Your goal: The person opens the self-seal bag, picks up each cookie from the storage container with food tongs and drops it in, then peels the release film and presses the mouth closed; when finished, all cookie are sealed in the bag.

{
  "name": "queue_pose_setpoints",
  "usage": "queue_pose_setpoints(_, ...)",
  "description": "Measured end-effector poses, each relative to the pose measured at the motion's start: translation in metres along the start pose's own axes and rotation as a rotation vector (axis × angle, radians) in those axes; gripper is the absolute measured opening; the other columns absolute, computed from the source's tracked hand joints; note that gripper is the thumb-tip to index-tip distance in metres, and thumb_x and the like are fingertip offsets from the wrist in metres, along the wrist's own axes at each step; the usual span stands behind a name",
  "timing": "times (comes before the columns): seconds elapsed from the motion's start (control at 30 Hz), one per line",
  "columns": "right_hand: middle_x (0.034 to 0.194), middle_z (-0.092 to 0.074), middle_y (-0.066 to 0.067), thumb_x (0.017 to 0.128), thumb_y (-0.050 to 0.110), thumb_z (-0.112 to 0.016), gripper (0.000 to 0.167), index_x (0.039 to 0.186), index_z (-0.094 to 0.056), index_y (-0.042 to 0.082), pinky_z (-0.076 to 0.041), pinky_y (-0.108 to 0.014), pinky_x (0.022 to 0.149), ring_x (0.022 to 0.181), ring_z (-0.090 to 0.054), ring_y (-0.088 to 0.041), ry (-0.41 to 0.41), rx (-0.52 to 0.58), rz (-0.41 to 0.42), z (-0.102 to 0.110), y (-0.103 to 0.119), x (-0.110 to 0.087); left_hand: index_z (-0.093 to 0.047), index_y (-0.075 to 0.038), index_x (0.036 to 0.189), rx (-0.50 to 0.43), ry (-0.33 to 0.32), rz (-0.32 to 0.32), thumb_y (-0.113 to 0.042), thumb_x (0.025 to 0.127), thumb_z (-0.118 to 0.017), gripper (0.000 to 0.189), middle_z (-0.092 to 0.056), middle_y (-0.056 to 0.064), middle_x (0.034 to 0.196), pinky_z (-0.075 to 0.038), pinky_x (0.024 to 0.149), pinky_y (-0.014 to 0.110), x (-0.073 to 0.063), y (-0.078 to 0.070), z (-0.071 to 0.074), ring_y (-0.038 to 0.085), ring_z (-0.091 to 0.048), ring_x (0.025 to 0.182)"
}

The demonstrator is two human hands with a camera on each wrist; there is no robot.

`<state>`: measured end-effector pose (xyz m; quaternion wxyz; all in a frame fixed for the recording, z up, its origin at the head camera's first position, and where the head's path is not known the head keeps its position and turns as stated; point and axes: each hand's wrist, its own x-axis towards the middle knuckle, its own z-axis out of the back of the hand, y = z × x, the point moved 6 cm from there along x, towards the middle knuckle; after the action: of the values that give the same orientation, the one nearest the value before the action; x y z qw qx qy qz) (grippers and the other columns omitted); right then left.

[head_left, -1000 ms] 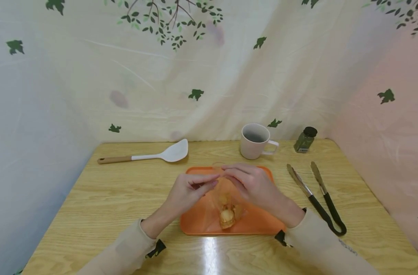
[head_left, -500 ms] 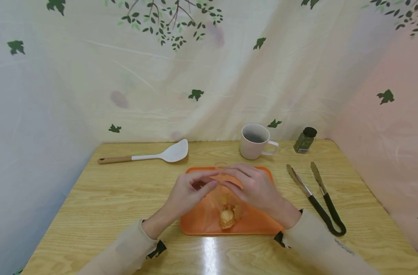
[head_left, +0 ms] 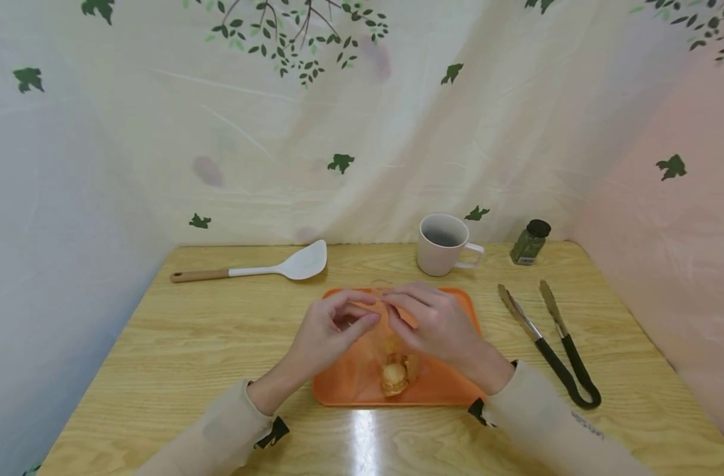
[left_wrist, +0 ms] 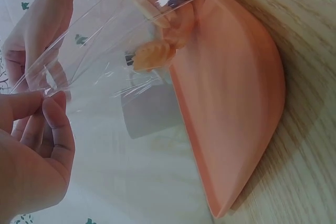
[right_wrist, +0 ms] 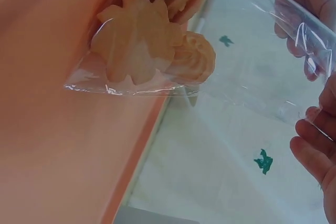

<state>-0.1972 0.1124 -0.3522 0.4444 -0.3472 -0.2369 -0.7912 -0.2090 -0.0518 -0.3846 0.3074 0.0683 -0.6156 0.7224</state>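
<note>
Both hands hold the top of a clear plastic bag [left_wrist: 100,72] over an orange tray [head_left: 338,390]. Inside the bag's lower end sit several pale orange cookies [right_wrist: 131,45], some ridged or swirled; this end hangs down to the tray in the head view. My left hand [head_left: 332,327] pinches the bag's edge between thumb and forefinger, as the left wrist view shows. Close beside it, the right hand [head_left: 436,324] grips the top edge with its fingertips. The film between the hands is creased and glossy.
Behind the tray stands a pinkish-grey mug [head_left: 438,256], with a black-lidded jar [head_left: 528,246] of green herbs further right. Black-handled tongs [head_left: 553,363] lie spread at the right. A white spatula [head_left: 305,262] with a wooden handle lies back left. A leaf-printed cloth [head_left: 266,158] hangs behind.
The fingertips have shifted slightly along the bag's top edge, and gaps between thumb and fingers have widened in the head view. The bag's lower end and the tray stay where they were.
</note>
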Motion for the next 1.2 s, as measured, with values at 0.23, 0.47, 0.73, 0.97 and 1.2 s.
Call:
queue_pose_setpoints(0.23, 0.097, -0.074, -0.007, 0.081, 0.002, -0.076, 0.019, 0.099, -0.076, 0.003, -0.059, -0.032, 0.066, 0.083, -0.073, -0.020, -0.020, -0.011, -0.031, 0.0022, -0.0009, 0.0022, -0.071, 0.000, 0.118, 0.006, 0.008, -0.024, -0.004, 0.093, -0.074, 0.025, -0.076, 0.014, 0.091, -0.059, 0.062, 0.035, -0.0004, -0.0009, -0.0004, 0.025, -0.073, 0.076)
queue_pose_setpoints(0.47, 0.096, -0.075, -0.005, 0.081, 0.003, -0.074, 0.016, 0.097, -0.077, 0.006, -0.053, -0.025, 0.055, 0.070, -0.070, -0.016, -0.026, 0.032, -0.047, 0.0040, -0.0030, 0.0021, -0.071, -0.001, 0.118, 0.018, 0.009, -0.034, -0.003, 0.093, -0.074, 0.025, -0.077, 0.010, 0.089, -0.059, 0.061, 0.034, -0.0011, -0.0009, -0.0003, 0.016, -0.072, 0.074)
queue_pose_setpoints(0.73, 0.093, -0.073, -0.003, 0.087, 0.005, -0.065, 0.012, 0.093, -0.076, 0.007, -0.048, -0.023, 0.051, 0.063, -0.063, -0.012, -0.052, 0.048, -0.058, 0.0065, -0.0046, 0.0020, -0.071, -0.002, 0.119, 0.025, 0.012, -0.046, -0.004, 0.093, -0.074, 0.026, -0.076, 0.013, 0.089, -0.058, 0.061, 0.033, -0.0014, -0.0020, -0.0005, 0.028, -0.073, 0.074)
queue_pose_setpoints(0.97, 0.100, -0.070, -0.004, 0.087, 0.010, -0.074, 0.012, 0.099, -0.074, 0.007, -0.057, -0.032, 0.067, 0.086, -0.069, -0.018, -0.048, 0.068, -0.046, 0.0065, -0.0047, 0.0012, -0.071, -0.003, 0.121, 0.018, 0.019, -0.068, -0.002, 0.093, -0.073, 0.028, -0.077, 0.010, 0.090, -0.058, 0.062, 0.032, -0.0015, -0.0034, -0.0012, 0.031, -0.073, 0.075)
queue_pose_setpoints(1.2, 0.100, -0.072, -0.004, 0.082, 0.010, -0.083, 0.019, 0.100, -0.075, 0.008, -0.058, -0.035, 0.072, 0.091, -0.069, -0.019, -0.028, 0.089, -0.048, 0.0058, -0.0043, 0.0010, -0.070, -0.005, 0.122, 0.014, 0.024, -0.086, -0.001, 0.093, -0.073, 0.029, -0.077, 0.014, 0.090, -0.058, 0.061, 0.031, -0.0014, -0.0046, -0.0008, 0.034, -0.073, 0.076)
